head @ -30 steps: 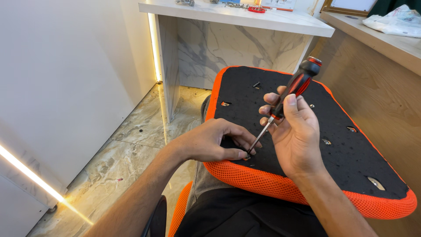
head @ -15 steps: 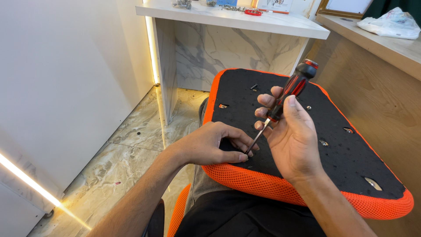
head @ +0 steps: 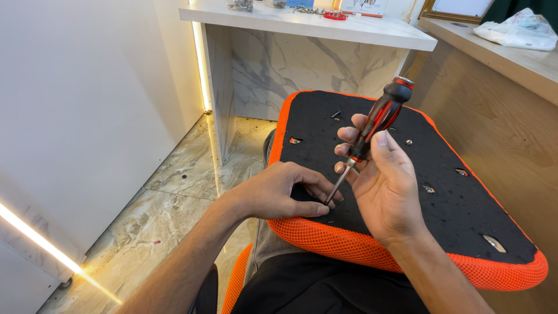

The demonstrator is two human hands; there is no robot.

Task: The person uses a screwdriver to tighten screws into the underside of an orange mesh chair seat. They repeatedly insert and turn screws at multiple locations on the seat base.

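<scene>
the right hand (head: 386, 186) is clamped around a screwdriver (head: 372, 131) with a red and black handle, fingers wrapped on the lower part of the grip and the thumb pressed along its side. the tool leans, handle up and away, its thin metal shaft running down to a tip that meets the black underside of an orange-edged seat cushion (head: 442, 180) near its front left corner. the left hand (head: 279, 192) lies flat on that same corner, fingers bent and loosely spread, fingertips touching the spot where the tip lands; whether it pinches a small screw there cannot be told. the cushion rests across the person's lap, underside up, with several small metal fittings dotted over it. behind stands a white marble-patterned bench (head: 302, 23) carrying small loose hardware, and a marble floor (head: 174, 197) lies to the left.
</scene>
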